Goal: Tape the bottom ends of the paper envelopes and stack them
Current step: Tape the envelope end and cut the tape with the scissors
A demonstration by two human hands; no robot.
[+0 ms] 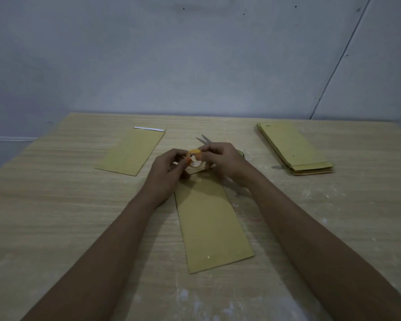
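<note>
A brown paper envelope (pixel 208 225) lies lengthwise on the wooden table (pixel 56 216) in front of me, its far end hidden under my hands. A small roll of tape (pixel 195 158) with an orange core is held above that end. My left hand (pixel 169 172) pinches the roll's near side. My right hand (pixel 222 158) grips the roll from the right. Behind my right hand lie scissors (pixel 204 139), only the blades and a bit of green handle showing. A single envelope (pixel 131 152) with a white strip at its far edge lies at the left.
A stack of several brown envelopes (pixel 294 150) sits at the back right of the table. A grey wall rises directly behind the table's far edge. White dust marks speckle the table's right and near parts.
</note>
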